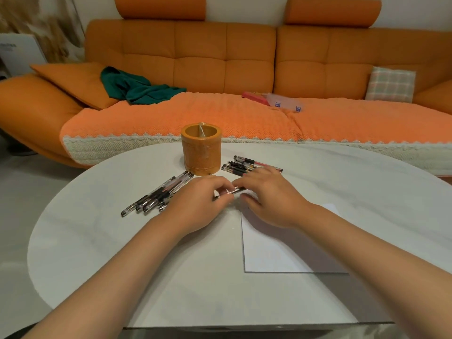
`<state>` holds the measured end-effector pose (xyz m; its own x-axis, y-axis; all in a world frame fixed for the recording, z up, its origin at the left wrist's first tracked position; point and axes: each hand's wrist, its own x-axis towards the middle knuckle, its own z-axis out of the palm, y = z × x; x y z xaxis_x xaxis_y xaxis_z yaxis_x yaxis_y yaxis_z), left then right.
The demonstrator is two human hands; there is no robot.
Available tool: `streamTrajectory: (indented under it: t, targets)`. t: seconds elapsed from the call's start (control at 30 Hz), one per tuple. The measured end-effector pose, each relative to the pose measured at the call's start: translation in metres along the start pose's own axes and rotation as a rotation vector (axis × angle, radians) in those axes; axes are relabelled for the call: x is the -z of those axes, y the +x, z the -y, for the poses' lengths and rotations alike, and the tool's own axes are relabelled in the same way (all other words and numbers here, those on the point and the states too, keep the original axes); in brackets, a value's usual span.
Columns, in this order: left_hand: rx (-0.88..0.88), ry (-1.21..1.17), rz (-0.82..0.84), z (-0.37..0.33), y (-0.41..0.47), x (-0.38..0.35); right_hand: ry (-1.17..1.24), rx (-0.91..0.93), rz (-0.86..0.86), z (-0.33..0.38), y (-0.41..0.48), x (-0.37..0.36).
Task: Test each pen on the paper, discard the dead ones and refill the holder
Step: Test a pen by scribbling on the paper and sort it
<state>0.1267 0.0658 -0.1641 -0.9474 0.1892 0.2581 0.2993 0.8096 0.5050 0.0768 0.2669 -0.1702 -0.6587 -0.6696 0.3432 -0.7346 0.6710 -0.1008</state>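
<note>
The left hand (198,204) and right hand (271,199) pinch one pen (232,192) in narrow grips. It lies lower-left to upper-right. The paper (269,253) sits under the right hand.

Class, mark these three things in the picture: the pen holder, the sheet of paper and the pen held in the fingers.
pen holder (201,155), head view, front of its orange wall.
sheet of paper (264,250), head view, bare white middle.
held pen (235,191), head view, exposed barrel.
</note>
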Motion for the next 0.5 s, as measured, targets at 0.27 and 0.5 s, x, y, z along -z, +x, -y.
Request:
streamTrajectory:
  t: [0.27, 0.5]
  targets:
    - [0.145, -0.207, -0.006, -0.010, 0.008, -0.024, -0.050, 0.016, 0.039, -0.032, -0.019, -0.003]
    - [0.169, -0.521, 0.057, -0.033, 0.018, -0.030, -0.069, 0.042, -0.031, -0.018, -0.019, 0.006]
